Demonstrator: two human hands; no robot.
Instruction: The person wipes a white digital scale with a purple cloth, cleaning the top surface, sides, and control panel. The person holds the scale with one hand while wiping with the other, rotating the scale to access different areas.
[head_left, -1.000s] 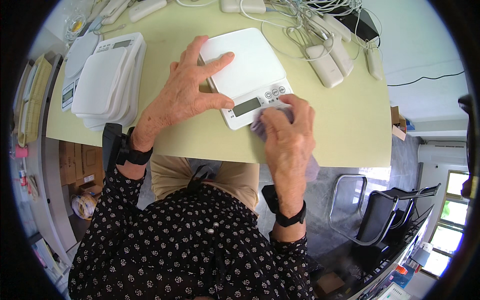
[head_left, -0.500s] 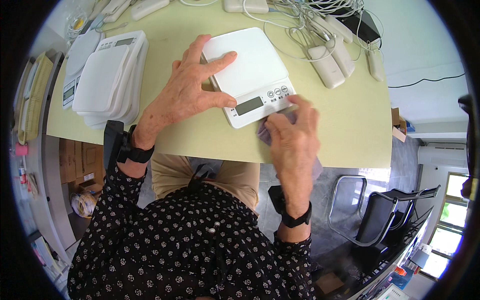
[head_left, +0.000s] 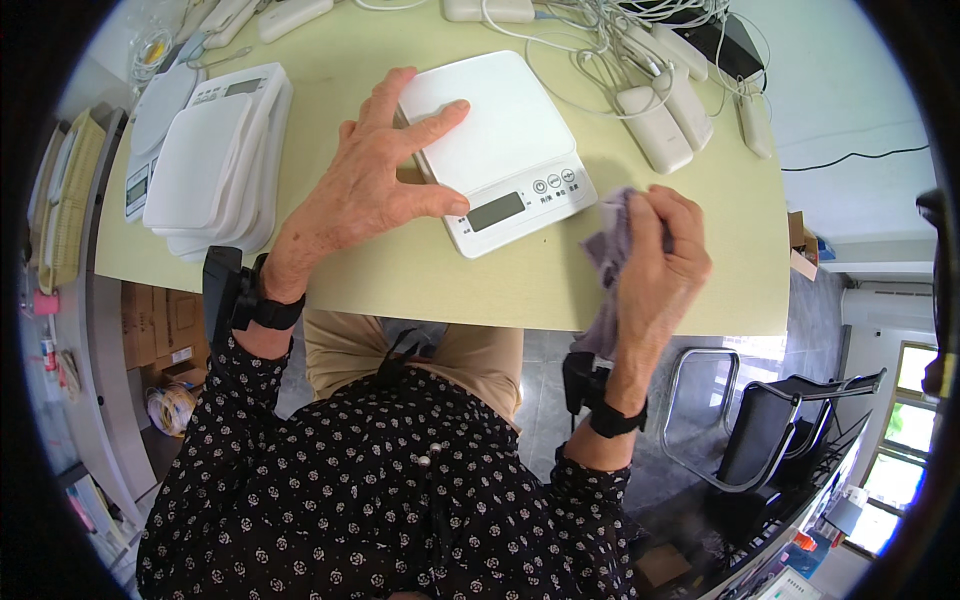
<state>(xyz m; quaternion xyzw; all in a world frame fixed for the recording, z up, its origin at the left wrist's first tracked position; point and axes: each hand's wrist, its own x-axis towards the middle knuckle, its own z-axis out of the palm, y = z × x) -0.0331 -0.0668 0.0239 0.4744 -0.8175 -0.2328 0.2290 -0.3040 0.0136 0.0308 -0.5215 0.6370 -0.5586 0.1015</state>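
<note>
A white digital scale lies slightly turned on the pale yellow table, its dark display and round buttons on the near side. My left hand rests over its left side, fingers spread, with thumb by the display and a fingertip on the weighing plate. To the right of the scale, my right hand is closed around a greyish-purple cloth, which hangs down past the table's front edge. Cloth and scale are apart.
Several white scales are stacked at the left of the table. White power banks and tangled cables lie at the back right. A black chair stands on the floor at right, shelves at left.
My right hand has moved right, off the scale's front corner, carrying the cloth with it. My left hand has stayed nearly still on the scale.
</note>
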